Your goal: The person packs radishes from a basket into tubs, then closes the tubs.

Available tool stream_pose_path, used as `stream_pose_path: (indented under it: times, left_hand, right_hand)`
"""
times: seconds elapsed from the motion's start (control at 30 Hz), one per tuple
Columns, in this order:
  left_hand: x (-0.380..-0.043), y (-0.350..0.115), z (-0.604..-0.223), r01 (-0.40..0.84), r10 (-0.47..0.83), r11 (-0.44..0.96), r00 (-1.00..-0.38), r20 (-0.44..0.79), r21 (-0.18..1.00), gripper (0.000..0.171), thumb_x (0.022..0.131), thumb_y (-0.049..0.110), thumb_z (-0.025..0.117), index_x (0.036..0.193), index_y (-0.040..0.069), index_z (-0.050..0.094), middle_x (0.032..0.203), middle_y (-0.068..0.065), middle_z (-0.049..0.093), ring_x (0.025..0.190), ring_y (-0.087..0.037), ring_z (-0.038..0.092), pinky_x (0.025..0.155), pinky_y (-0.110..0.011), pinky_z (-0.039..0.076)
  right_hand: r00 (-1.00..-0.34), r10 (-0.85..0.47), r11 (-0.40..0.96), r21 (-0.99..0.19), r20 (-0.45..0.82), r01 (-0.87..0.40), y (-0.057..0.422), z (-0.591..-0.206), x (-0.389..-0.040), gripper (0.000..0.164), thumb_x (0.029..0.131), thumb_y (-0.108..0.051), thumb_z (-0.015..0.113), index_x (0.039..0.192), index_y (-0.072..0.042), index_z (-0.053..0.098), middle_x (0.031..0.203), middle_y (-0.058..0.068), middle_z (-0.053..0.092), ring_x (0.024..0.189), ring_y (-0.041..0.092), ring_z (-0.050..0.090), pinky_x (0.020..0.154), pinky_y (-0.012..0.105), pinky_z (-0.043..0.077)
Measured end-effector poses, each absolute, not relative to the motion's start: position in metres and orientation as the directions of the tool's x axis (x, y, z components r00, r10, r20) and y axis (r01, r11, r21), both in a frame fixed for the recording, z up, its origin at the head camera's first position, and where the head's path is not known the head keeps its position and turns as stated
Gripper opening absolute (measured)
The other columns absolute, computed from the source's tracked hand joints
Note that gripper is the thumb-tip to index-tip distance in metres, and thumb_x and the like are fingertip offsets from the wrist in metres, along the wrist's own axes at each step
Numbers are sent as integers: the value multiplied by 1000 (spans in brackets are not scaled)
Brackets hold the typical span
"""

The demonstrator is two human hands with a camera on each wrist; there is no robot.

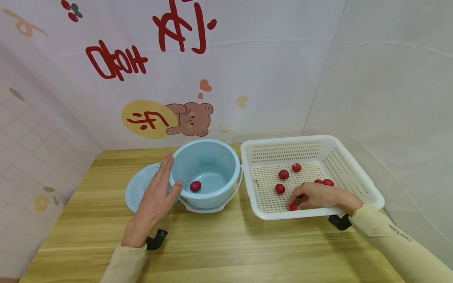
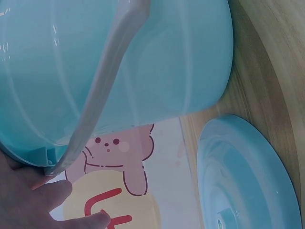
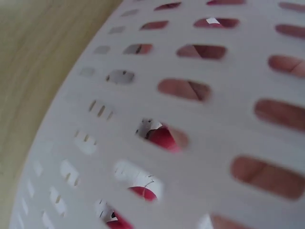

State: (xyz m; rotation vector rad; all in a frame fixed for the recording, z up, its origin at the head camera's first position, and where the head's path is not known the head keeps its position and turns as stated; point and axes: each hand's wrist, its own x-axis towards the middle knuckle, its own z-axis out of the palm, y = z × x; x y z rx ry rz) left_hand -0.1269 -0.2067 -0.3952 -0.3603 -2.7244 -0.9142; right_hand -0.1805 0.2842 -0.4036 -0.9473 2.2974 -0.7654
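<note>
A light blue bucket (image 1: 205, 198) stands upright with one small round red fruit (image 1: 195, 186) on its floor. My left hand (image 1: 155, 198) rests against the bucket's left rim, fingers extended and thumb lying at the edge. In the left wrist view, part of that hand (image 2: 33, 195) shows beside the rim, near the end of the white handle (image 2: 102, 86). Inside a white plastic basket (image 1: 315, 214), my right hand (image 1: 315, 195) pinches a red fruit (image 1: 293, 206) near the front wall. The perforated wall (image 3: 205, 124) partly hides that hand in the right wrist view.
Several other red fruits lie in the basket, among them one fruit (image 1: 280, 188) left of the right hand. The bucket's blue lid (image 1: 136, 188) lies on the wooden table (image 1: 226, 251) left of the bucket. Behind stands a printed white cloth (image 1: 269, 70).
</note>
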Motion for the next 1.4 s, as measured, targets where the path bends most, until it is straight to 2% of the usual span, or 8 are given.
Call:
stream_pose_path:
  times: [0.2,0.47,0.7,0.87,1.07,1.23,1.4]
  left_hand:
    - [-130,-205,-395,320,164,774,-935,315,546,73,104,32,49,165,5,20,172,-12,18,157,-34,18,119,-65,24]
    - [-132,-204,-394,315,168,787,-937,307,530,73,104,33,48,165,5,20,172,-11,18,158,-33,16,119,-68,21]
    - [-133,-205,-393,327,176,792,-931,320,515,73,104,33,48,165,4,20,172,-12,18,158,-33,14,120,-67,20]
    - [-133,-206,-393,329,172,793,-928,330,513,73,104,33,49,165,3,20,172,-13,19,158,-34,14,119,-68,21]
    - [-131,-207,-395,326,168,792,-929,330,516,73,104,33,48,165,3,21,172,-13,19,158,-35,15,120,-68,20]
    - [-130,-208,-396,324,164,789,-930,329,522,73,105,33,48,165,3,20,172,-13,19,158,-35,14,120,-68,19]
    - [-130,-209,-397,331,166,791,-926,340,514,73,105,34,48,164,2,21,171,-14,20,158,-36,14,119,-70,20]
  right_hand:
    - [-682,-691,637,-649,-240,-416,293,-401,-180,23,95,-19,74,118,-17,75,109,-9,72,93,7,63,82,25,52]
    - [-780,-615,618,-687,-120,-382,300,-390,-168,29,99,-23,72,125,-11,73,113,-7,74,99,7,68,84,26,56]
    - [-828,-560,593,-697,3,-404,299,-380,-156,24,98,-19,72,123,-19,73,113,-8,75,100,9,71,84,28,59]
    - [-835,-541,578,-675,104,-459,292,-369,-148,27,97,-11,72,123,-19,73,114,-9,74,99,8,71,83,27,59]
    - [-827,-524,589,-614,204,-525,282,-356,-140,32,97,-8,72,127,-20,73,115,-10,73,98,5,68,81,23,55]
    - [-843,-489,594,-622,225,-510,272,-346,-133,32,97,-10,72,126,-25,73,121,-10,72,103,7,65,80,19,51]
    - [-828,-472,569,-612,304,-549,259,-339,-126,36,93,-5,75,124,-24,75,125,-7,71,114,1,60,80,17,48]
